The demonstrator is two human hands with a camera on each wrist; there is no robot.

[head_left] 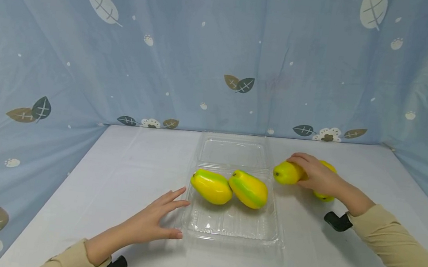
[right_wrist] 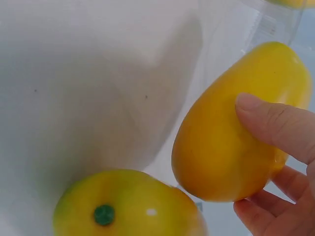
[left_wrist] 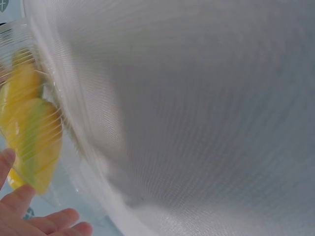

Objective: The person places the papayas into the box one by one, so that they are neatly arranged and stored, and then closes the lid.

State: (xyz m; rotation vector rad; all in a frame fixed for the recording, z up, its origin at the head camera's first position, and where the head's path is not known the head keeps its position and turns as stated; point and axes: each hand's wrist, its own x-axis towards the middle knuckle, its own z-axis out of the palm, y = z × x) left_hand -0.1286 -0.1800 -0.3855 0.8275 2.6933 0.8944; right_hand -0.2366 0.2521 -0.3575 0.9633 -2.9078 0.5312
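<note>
My right hand [head_left: 318,176] grips a yellow papaya [head_left: 288,173] just right of a clear plastic clamshell box [head_left: 232,229]. In the right wrist view the thumb lies across that papaya [right_wrist: 236,132], with fingers at its underside. Partly behind the hand, another papaya [head_left: 324,197] lies on the white table. Inside the box's near half are a yellow papaya with a green top [head_left: 212,187] and a green-striped papaya [head_left: 249,190], touching each other. My left hand [head_left: 151,221] is beside the box's left edge, fingers spread and holding nothing.
The box's clear lid [head_left: 235,154] lies folded back toward the curtain. A blue leaf-patterned curtain [head_left: 192,50] surrounds the white tabletop [head_left: 134,164] at the back and sides. Black wrist mounts [head_left: 338,221] hang under both sleeves.
</note>
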